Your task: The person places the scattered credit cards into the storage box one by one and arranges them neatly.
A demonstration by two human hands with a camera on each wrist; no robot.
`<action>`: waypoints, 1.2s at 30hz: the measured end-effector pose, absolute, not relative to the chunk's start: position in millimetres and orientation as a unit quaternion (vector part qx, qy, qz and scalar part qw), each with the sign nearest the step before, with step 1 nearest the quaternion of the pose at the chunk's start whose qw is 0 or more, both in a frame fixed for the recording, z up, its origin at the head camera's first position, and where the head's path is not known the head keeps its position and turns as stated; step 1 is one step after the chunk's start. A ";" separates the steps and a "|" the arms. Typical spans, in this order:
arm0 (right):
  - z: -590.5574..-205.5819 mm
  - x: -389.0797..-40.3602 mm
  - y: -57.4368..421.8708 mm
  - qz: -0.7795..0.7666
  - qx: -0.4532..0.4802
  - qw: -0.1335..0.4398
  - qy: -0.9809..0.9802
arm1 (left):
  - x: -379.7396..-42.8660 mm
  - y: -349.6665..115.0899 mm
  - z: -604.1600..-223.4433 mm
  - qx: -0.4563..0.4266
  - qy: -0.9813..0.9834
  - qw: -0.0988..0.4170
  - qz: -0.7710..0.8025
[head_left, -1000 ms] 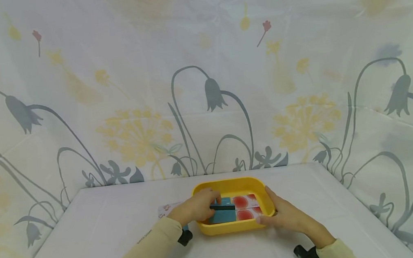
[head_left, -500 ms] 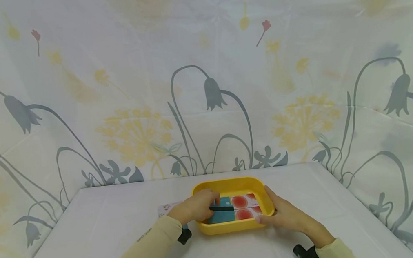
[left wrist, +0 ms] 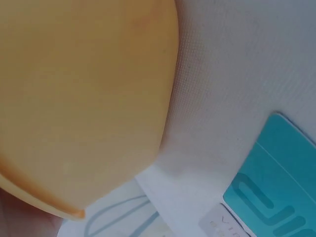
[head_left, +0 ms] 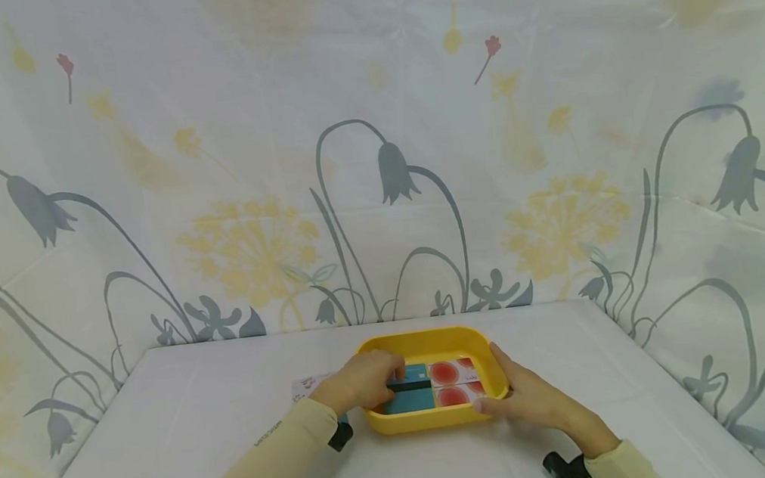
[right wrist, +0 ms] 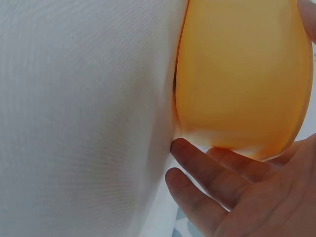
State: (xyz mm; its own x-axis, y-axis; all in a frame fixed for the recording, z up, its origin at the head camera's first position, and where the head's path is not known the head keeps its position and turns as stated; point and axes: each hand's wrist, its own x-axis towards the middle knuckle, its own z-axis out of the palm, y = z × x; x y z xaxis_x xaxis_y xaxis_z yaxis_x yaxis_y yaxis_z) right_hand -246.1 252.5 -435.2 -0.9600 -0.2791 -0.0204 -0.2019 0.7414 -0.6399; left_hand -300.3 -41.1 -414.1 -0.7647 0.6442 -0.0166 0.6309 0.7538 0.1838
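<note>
A yellow tray [head_left: 433, 421] sits mid-table with cards inside. Its right part holds two white cards with red circles [head_left: 445, 374], lying one above the other. A blue card [head_left: 412, 401] lies on the left, crossed by a dark stripe. My left hand [head_left: 365, 381] reaches over the tray's left rim and holds this card's left end, thumb near and fingers far. Its grip is partly hidden, and the left wrist view shows only the tray's outer wall [left wrist: 89, 89]. My right hand [head_left: 533, 397] grips the tray's right end, thumb at the near corner, fingers [right wrist: 212, 177] along the outer wall.
Left of the tray, a white patterned card [head_left: 308, 387] lies on the white table [head_left: 234, 419], partly behind my left arm. A teal card [left wrist: 276, 173] lies near it. A flower-printed cloth [head_left: 375, 156] rises behind the table.
The striped blue card has shifted slightly left in the tray and its stripe now lies level. My left hand has moved slightly left with it. My right hand stays on the tray.
</note>
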 end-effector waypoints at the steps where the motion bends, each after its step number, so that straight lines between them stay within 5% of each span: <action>1: -435.4 -246.1 252.5 -0.336 -0.129 0.057 0.931 | -301.3 -41.3 -414.6 0.341 0.936 0.038 0.083; 36: -435.1 -245.1 252.8 -0.338 -0.130 0.057 0.930 | -298.8 -41.2 -413.4 0.346 0.931 0.067 0.099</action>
